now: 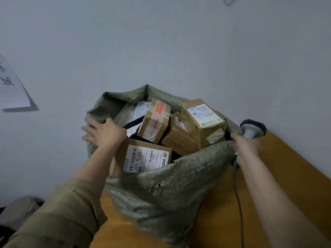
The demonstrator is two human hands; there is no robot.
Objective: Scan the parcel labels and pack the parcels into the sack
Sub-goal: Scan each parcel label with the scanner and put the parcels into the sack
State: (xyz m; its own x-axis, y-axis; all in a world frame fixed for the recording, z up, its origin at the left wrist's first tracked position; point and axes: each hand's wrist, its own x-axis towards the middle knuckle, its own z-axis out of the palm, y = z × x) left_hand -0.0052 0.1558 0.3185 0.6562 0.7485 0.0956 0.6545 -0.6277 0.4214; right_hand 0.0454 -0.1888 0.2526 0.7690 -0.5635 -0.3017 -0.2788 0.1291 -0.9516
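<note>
A green woven sack (170, 190) stands open on a wooden table, filled with several cardboard parcels. One parcel (143, 156) lies at the front with its white label up. A taped box (155, 120) and a labelled box (204, 120) stick up behind it, with white mailer bags at the back. My left hand (103, 132) is spread with straight fingers at the sack's left rim. My right hand (245, 145) grips a grey barcode scanner (252, 129) together with the sack's right rim.
The wooden table (286, 176) runs along a grey wall. The scanner's black cable (239, 203) hangs down over the table. A paper sign (12, 88) hangs on the wall at left. A grey object (18, 210) sits low at the left.
</note>
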